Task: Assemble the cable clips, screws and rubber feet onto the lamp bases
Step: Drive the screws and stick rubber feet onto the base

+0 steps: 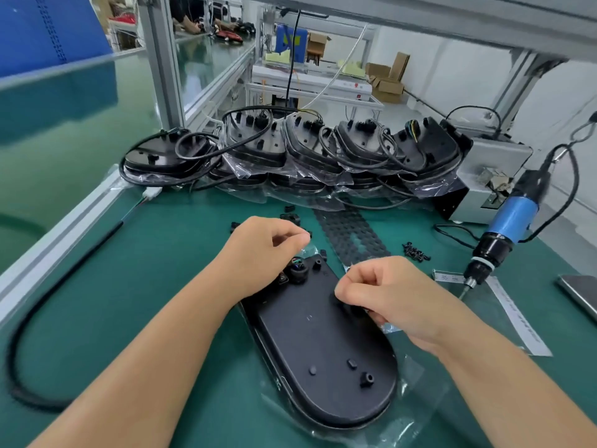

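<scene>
A black oval lamp base (pixel 319 347) lies upside down on clear plastic wrap on the green mat. My left hand (pixel 261 250) hovers over its far end with fingers curled, thumb and forefinger pinched together near the cable socket (pixel 296 273); what it pinches is too small to tell. My right hand (pixel 391 295) rests on the base's right edge, fingers curled down onto a small black part I cannot make out. A black sheet of rubber feet (pixel 350 234) lies beyond the base. Loose cable clips (pixel 289 216) and a pile of screws (pixel 416 252) sit nearby.
Several wrapped lamp bases (pixel 310 156) with coiled cables stand in a row at the back. A blue electric screwdriver (pixel 497 244) hangs at the right, near a grey machine (pixel 491 176). A thick black cable (pixel 48 312) curves along the left. White paper strips (pixel 517 321) lie at the right.
</scene>
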Motion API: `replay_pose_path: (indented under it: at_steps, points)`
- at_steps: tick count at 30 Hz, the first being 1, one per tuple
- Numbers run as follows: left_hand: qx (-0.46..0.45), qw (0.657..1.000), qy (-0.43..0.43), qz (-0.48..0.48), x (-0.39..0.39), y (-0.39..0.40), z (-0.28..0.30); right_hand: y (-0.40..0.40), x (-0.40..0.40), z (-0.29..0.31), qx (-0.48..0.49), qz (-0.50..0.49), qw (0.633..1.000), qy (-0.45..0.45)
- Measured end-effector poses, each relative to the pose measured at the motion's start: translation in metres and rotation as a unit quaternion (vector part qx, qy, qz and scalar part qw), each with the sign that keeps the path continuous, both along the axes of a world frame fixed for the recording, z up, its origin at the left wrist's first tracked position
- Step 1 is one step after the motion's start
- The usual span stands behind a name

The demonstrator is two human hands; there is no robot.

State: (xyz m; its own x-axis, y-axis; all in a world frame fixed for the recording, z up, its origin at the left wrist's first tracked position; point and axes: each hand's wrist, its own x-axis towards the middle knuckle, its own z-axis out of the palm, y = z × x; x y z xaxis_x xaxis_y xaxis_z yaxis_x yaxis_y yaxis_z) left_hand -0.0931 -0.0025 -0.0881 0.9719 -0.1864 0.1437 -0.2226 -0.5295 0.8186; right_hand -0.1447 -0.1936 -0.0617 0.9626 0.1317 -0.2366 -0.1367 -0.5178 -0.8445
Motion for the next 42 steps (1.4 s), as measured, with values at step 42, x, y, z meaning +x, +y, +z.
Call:
replay_pose_path:
  at_steps: [42]
  points:
    - [0.018,1.0,-0.025,0.007,-0.003,-0.001,-0.004,-0.003,0.012,-0.01,0.036,-0.023,0.996,0.082]
